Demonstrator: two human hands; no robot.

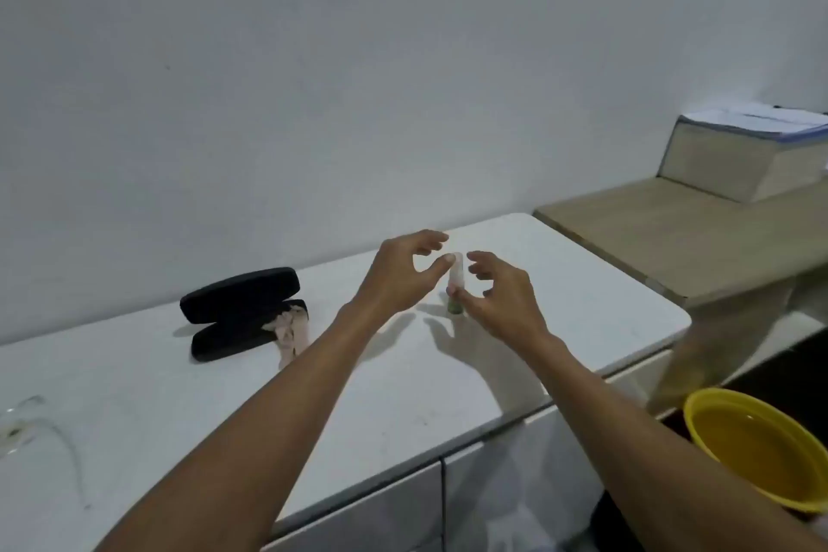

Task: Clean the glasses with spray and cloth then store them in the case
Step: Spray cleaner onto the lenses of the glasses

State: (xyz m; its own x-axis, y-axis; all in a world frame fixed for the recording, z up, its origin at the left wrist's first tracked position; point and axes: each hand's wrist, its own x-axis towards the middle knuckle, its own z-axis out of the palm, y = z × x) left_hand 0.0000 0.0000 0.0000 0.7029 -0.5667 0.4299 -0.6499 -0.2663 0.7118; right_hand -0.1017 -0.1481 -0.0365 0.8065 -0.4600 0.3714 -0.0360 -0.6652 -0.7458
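Observation:
A small spray bottle [456, 282] with a pale cap and a green base stands on the white table [582, 282]. My right hand [502, 300] loosely holds it, thumb on its lower part and fingers curled around the far side. My left hand [403, 273] hovers just left of the cap with fingers spread; its thumb tip is at the cap. An open black glasses case [237, 296] lies to the left, with a beige cloth [289, 329] hanging out of its right end. The thin-framed glasses [27, 426] lie at the table's far left edge, partly cut off.
A wooden shelf [672, 238] adjoins the table on the right and carries a thick book with papers [739, 157]. A yellow bowl [757, 448] sits low at the right, below the table's front edge. A white wall backs the table.

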